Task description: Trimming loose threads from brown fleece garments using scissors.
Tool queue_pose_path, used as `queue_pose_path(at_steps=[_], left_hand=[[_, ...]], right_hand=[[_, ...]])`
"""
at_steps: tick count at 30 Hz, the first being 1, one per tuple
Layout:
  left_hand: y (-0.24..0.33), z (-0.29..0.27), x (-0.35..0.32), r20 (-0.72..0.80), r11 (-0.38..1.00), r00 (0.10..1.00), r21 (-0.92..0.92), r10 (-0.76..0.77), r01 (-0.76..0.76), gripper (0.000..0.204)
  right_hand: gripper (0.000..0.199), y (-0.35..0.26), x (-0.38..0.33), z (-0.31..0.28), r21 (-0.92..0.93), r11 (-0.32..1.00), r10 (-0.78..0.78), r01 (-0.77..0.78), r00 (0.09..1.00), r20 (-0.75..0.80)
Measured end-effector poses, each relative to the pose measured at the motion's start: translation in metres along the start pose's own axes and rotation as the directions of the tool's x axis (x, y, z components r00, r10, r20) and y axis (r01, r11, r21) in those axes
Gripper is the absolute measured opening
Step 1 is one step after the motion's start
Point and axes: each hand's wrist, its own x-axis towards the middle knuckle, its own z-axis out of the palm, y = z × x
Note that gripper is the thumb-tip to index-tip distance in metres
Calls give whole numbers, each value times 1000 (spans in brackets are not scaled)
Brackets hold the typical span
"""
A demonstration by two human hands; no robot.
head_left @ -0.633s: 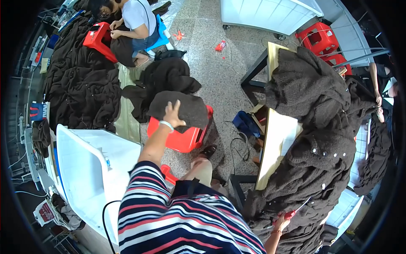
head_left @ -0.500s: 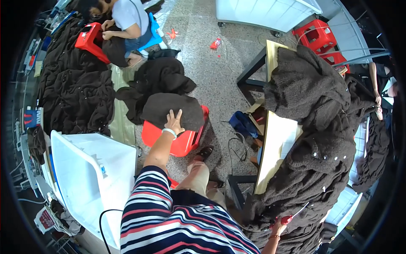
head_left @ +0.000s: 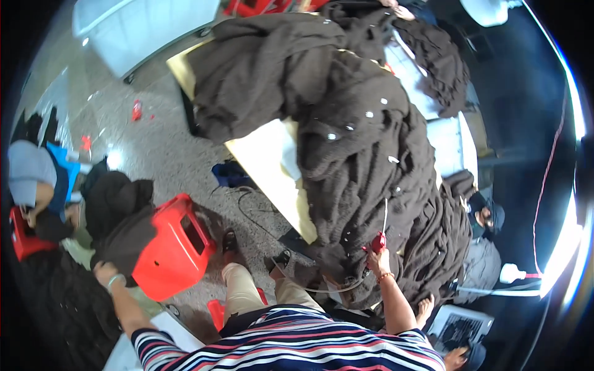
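At the lower left, my left hand (head_left: 106, 272) grips the edge of a dark brown knit garment (head_left: 127, 241), which hangs beside a red plastic stool (head_left: 170, 256). The stool's top is partly bared. My right hand (head_left: 378, 260) is closed around a red hand tool (head_left: 379, 240) with a long thin metal tip. A pale hose appears to lead to this tool. It is held over a large heap of dark brown knitwear (head_left: 365, 167) with several small white spots, spread on the table to my right. The fingertips of my left hand are partly hidden.
A yellowish table edge (head_left: 269, 176) shows under the heap. A white wheeled bin (head_left: 139, 34) stands far left. A person (head_left: 31, 173) sits at the left; another person (head_left: 486, 213) is beyond the heap. Another person's hand (head_left: 426, 309) is near my right forearm. A hose (head_left: 309, 289) crosses by my feet.
My view has swung right toward the heap. My left hand lay spread on the garment atop the stool; now it grips the garment beside the stool. The right hand still holds the red tool.
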Motion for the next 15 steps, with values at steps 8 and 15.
queue_pose_path(at_steps=[8, 15], left_hand=[[57, -213, 82, -428, 964, 885, 103, -181, 247, 35], [326, 20, -120, 319, 676, 603, -461, 731, -575, 25]], right_hand=[[17, 2, -18, -11, 388, 920, 81, 50, 946, -313], [13, 34, -11, -17, 312, 925, -81, 215, 917, -390]])
